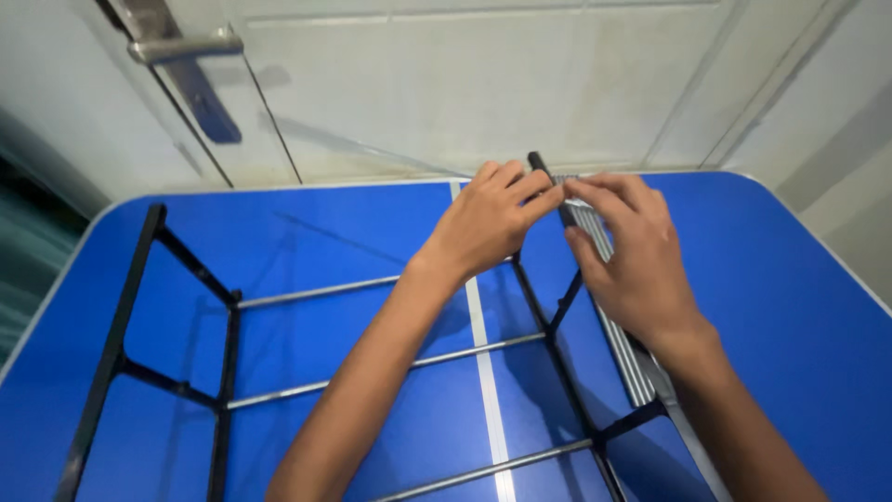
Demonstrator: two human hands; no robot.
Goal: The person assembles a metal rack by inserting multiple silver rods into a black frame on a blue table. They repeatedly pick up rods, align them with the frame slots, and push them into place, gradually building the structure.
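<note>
While both hands pinch silver rods [613, 307] | black frame [223, 372] beneath | white door [465, 74] beyond

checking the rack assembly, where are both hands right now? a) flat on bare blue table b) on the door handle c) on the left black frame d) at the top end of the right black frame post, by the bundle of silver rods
d: the left hand and right hand meet at the top of the right black frame post, beside the bundle of silver rods on the blue table.
</note>
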